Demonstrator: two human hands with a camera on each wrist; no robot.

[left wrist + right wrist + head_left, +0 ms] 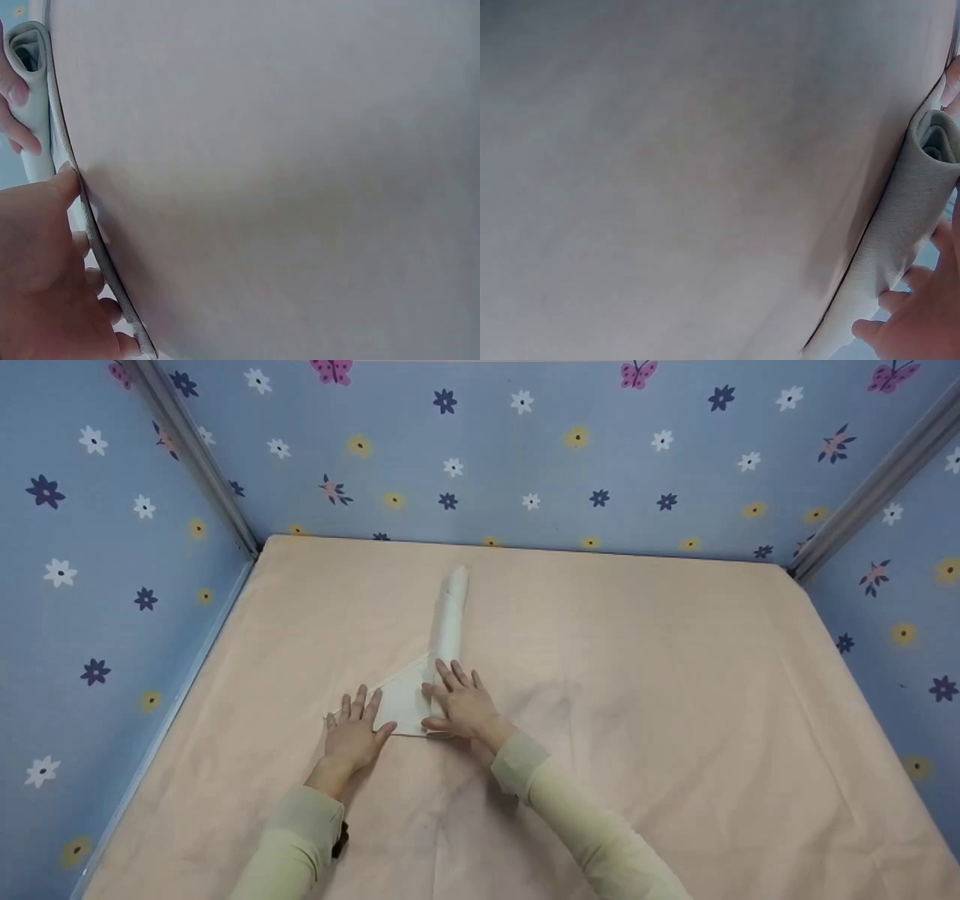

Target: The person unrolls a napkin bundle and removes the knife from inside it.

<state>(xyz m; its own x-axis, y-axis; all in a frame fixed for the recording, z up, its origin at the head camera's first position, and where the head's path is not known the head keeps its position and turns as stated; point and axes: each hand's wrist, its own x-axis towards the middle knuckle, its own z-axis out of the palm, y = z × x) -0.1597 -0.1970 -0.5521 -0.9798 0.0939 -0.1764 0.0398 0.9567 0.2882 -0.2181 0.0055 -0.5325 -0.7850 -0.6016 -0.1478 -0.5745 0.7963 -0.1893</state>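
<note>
A white cloth [405, 701] lies on the table, partly rolled into a long roll [449, 619] that points toward the back. Its flat part tapers to the left of the roll. Across that flat part's left end rests my left hand [356, 742], fingers spread and straight. My right hand [466, 711] presses on the near end of the roll, its fingers extended over the top. The roll's spiral end [936, 142] shows in the right wrist view. In the left wrist view, the left thumb and fingers lie along the cloth's edge [105, 259].
A peach-coloured sheet [637, 660] with soft wrinkles covers the table. Blue flowered panels [525, 450] stand at the back and both sides, with grey metal posts [877, 480] at the back corners.
</note>
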